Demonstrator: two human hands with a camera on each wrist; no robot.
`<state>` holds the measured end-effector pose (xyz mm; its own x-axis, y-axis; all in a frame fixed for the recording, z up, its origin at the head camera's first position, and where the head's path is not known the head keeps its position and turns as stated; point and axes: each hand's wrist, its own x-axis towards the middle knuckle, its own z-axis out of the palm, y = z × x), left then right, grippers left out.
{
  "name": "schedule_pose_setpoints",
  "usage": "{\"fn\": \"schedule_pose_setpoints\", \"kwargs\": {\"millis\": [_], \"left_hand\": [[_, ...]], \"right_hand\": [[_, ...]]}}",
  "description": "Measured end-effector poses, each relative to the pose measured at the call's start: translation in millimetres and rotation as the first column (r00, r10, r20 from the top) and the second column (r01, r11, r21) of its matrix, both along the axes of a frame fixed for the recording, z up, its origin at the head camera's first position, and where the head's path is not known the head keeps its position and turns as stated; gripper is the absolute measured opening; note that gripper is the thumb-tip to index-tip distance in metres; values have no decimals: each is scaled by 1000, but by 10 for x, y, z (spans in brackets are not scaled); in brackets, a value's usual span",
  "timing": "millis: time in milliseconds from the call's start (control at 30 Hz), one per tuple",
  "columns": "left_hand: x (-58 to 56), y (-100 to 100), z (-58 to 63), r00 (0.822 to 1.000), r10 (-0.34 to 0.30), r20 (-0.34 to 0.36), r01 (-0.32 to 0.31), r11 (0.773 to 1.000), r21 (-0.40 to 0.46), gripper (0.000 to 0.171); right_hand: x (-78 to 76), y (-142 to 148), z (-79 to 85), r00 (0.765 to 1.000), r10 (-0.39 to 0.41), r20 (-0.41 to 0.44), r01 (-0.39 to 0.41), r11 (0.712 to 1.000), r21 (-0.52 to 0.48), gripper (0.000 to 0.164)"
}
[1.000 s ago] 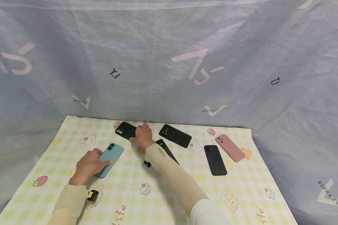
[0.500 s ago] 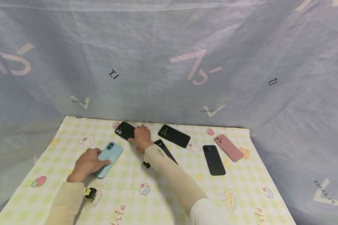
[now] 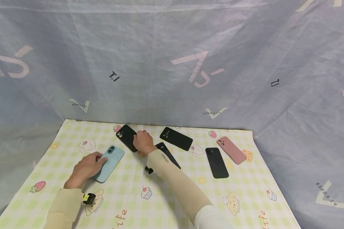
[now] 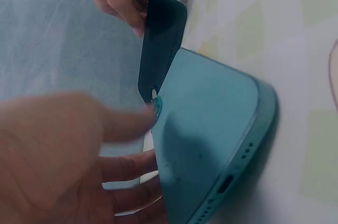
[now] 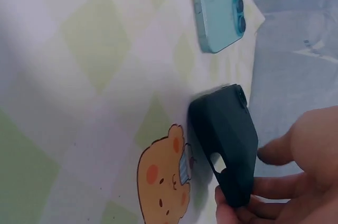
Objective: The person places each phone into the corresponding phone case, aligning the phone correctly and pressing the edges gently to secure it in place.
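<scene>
On the left of the table, my left hand (image 3: 85, 168) grips the left edge of a light blue phone (image 3: 111, 163), which lies with its two camera lenses at the far end. In the left wrist view the blurred thumb (image 4: 124, 123) is near the lenses, and the other fingers (image 4: 134, 195) are along the phone's side. Farther back, my right hand (image 3: 144, 142) pinches a black phone case (image 3: 127, 136) by its right end. The right wrist view shows that case (image 5: 227, 134) tilted, with an oval cutout in its rim; the fingertips are partly hidden behind it.
A slim black case (image 3: 169, 156) lies partly behind the right forearm. To its right are another black case (image 3: 176, 139), a dark phone or case (image 3: 217, 163) and a pink case (image 3: 232, 150). A grey-blue curtain (image 3: 149, 63) hangs behind the patterned table (image 3: 172, 206).
The black case has turned, its held end coming nearer to me with my right hand. My left thumb has drawn back from the middle of the blue phone toward its left edge.
</scene>
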<state>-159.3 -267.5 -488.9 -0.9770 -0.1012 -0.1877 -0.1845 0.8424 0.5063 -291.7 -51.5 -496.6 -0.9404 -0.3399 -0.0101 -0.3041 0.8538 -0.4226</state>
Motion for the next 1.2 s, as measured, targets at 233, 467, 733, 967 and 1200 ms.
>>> {"fn": "schedule_pose_setpoints", "kwargs": {"millis": [233, 467, 733, 967, 1200], "left_hand": [[-41, -8, -14, 999, 39, 6, -39, 999, 1, 38], [-29, -22, -23, 998, 53, 18, -54, 997, 57, 39], [18, -17, -56, 997, 71, 14, -72, 990, 125, 38], [129, -16, -80, 996, 88, 23, -91, 983, 157, 39], [241, -11, -106, 995, 98, 36, -103, 979, 179, 41]], "right_hand": [[26, 34, 32, 992, -1, 128, 23, 986, -165, 45], [121, 87, 34, 972, 52, 230, 34, 934, -355, 46], [210, 96, 36, 980, 55, 192, 25, 920, -392, 49], [277, 79, 30, 982, 42, 182, 36, 914, -405, 49], [391, 98, 51, 984, 24, 176, 51, 911, -410, 24]]}}
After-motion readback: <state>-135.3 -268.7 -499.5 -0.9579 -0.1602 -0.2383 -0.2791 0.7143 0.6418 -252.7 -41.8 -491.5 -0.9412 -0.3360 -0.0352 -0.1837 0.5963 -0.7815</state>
